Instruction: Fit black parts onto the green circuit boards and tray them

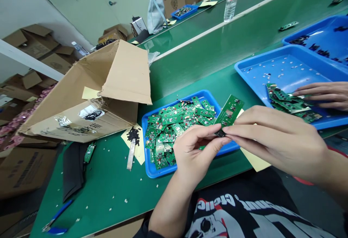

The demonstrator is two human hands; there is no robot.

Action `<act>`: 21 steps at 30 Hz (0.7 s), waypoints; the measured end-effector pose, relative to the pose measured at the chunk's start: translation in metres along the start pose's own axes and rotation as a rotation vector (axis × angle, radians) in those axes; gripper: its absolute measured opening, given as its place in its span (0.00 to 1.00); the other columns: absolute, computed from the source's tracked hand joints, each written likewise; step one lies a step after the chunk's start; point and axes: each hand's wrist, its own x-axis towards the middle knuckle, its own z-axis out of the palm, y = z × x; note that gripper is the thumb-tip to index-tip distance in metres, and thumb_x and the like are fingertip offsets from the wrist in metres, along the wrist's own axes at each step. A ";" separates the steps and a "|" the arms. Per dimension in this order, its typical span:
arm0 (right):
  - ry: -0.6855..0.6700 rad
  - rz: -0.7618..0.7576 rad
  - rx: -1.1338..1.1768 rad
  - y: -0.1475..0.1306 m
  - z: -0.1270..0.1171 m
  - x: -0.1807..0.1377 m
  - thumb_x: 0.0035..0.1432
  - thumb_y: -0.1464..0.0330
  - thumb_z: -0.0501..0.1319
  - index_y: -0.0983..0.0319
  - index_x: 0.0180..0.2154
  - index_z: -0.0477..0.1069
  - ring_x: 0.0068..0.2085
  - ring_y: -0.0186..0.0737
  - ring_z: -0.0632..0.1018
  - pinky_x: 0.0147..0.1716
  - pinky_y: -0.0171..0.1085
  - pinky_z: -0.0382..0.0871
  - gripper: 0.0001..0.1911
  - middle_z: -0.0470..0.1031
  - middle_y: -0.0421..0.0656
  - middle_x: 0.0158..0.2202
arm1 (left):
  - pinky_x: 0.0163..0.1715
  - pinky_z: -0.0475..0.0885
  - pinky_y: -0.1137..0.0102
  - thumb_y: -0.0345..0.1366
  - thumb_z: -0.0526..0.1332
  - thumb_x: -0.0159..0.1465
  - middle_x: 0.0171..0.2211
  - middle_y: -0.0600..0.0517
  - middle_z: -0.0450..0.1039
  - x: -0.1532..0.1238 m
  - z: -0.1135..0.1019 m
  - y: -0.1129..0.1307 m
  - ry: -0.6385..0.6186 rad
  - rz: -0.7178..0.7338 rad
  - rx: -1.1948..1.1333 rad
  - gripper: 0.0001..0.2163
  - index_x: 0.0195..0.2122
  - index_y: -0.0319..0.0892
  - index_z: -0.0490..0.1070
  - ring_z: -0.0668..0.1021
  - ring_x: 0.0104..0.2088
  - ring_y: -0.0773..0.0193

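Note:
A green circuit board [230, 111] is held up between both my hands over a blue tray [149, 165] heaped with several similar green boards [174, 122]. My left hand [194, 149] pinches the board's lower end with thumb and fingers closed. My right hand [272, 140] pinches a small dark part [220, 134] at that same lower end.
An open cardboard box [89, 93] lies on its side at left. A second blue tray [288, 71] at right holds boards under another person's hand [323, 94]. Blue-handled pliers [56, 220], a black strip [72, 169], yellow paper [140, 151] with black bits and a bottle [231, 0] sit on the green bench.

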 end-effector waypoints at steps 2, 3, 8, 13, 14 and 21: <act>-0.012 -0.025 -0.032 0.000 0.001 -0.003 0.63 0.78 0.62 0.63 0.42 0.73 0.36 0.38 0.77 0.35 0.38 0.75 0.08 0.76 0.44 0.35 | 0.24 0.78 0.77 0.32 0.77 0.53 0.27 0.54 0.79 0.001 -0.001 -0.001 -0.001 -0.041 -0.020 0.12 0.39 0.48 0.84 0.79 0.25 0.70; -0.022 -0.029 -0.041 0.000 0.002 -0.003 0.63 0.78 0.62 0.62 0.41 0.73 0.36 0.38 0.77 0.35 0.39 0.75 0.07 0.76 0.44 0.35 | 0.24 0.78 0.77 0.32 0.78 0.53 0.26 0.54 0.79 0.001 -0.001 -0.001 -0.008 -0.062 -0.029 0.12 0.39 0.47 0.84 0.79 0.25 0.70; -0.024 -0.037 -0.083 0.001 0.007 -0.002 0.64 0.78 0.60 0.61 0.37 0.70 0.34 0.37 0.77 0.34 0.37 0.75 0.07 0.75 0.42 0.32 | 0.22 0.78 0.77 0.34 0.78 0.52 0.25 0.53 0.79 0.002 -0.001 0.000 -0.045 -0.116 -0.043 0.10 0.36 0.44 0.84 0.80 0.24 0.69; 0.048 0.009 -0.132 0.000 -0.010 0.004 0.64 0.80 0.61 0.61 0.37 0.71 0.31 0.31 0.77 0.32 0.30 0.75 0.08 0.77 0.42 0.32 | 0.26 0.81 0.76 0.32 0.75 0.56 0.28 0.51 0.81 0.000 -0.002 -0.001 -0.132 -0.057 -0.004 0.07 0.37 0.44 0.84 0.81 0.25 0.68; 0.026 -0.002 -0.092 -0.001 -0.016 0.004 0.65 0.79 0.60 0.62 0.38 0.71 0.32 0.30 0.78 0.33 0.29 0.75 0.07 0.77 0.43 0.33 | 0.27 0.82 0.75 0.31 0.74 0.57 0.28 0.51 0.81 0.000 -0.003 -0.002 -0.121 -0.051 0.004 0.07 0.37 0.44 0.84 0.82 0.26 0.68; 0.302 0.190 0.162 0.004 -0.028 -0.021 0.56 0.87 0.62 0.59 0.42 0.73 0.31 0.34 0.77 0.27 0.34 0.76 0.19 0.75 0.40 0.30 | 0.27 0.81 0.76 0.29 0.65 0.62 0.32 0.50 0.83 0.010 -0.001 -0.020 -0.066 0.010 0.265 0.07 0.40 0.41 0.82 0.83 0.26 0.67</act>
